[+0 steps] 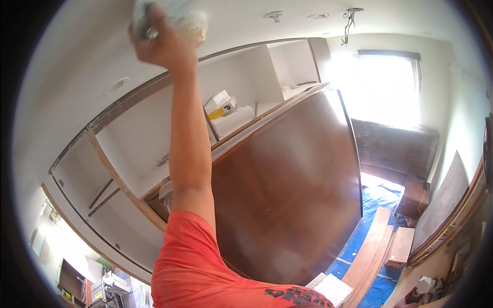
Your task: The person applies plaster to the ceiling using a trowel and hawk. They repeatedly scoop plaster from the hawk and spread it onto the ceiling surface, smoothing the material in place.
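Note:
My left hand (163, 43) is raised high at the top edge, against the white ceiling. Its fingers are closed round a pale grey-white bundle (179, 16) with a cream-coloured side. Blur and the frame's edge hide what kind of thing it is. The bare forearm and red sleeve rise in front of a long built-in cabinet (241, 72) with open white compartments. Below and right of the arm stands a large glossy brown wooden panel (287, 190). My right hand is out of the picture.
White boxes and a yellow package (222, 111) sit in one compartment. Wires (349, 23) hang from the ceiling near a bright window (387, 87). Blue sheeting (354, 241) covers the floor, with long wooden boards (372, 246) on it. A dark panel (395, 149) stands below the window.

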Demonstrator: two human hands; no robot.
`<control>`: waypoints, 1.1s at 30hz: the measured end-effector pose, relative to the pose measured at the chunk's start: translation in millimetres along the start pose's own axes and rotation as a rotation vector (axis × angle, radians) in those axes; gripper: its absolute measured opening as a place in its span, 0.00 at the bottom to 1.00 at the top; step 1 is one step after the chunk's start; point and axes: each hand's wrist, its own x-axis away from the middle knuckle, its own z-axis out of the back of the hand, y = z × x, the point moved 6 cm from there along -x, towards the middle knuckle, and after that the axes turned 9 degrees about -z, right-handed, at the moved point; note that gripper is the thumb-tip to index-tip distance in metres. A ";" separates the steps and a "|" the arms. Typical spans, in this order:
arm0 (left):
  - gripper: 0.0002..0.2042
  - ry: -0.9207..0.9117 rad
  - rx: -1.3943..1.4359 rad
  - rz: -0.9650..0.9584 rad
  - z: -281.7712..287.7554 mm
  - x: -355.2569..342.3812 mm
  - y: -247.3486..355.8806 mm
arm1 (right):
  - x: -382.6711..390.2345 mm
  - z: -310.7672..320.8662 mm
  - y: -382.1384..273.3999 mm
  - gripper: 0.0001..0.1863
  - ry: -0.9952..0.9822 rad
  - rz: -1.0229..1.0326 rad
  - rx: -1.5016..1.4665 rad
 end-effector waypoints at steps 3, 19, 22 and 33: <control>0.12 -0.187 -0.096 -0.147 -21.8 6.6 3.6 | 7.8 -17.2 -7.6 0.22 -0.064 -0.007 -0.080; 0.18 0.076 -0.224 0.158 17.5 82.2 37.8 | 18.3 -29.3 1.5 0.20 -0.269 -0.109 -0.228; 0.20 0.128 -0.326 -0.035 -37.8 88.7 45.4 | 19.6 -43.9 -9.1 0.19 -0.228 0.108 0.051; 0.19 0.415 -0.413 0.106 -131.7 79.2 28.7 | 92.3 26.6 -114.3 0.20 0.147 0.829 0.875</control>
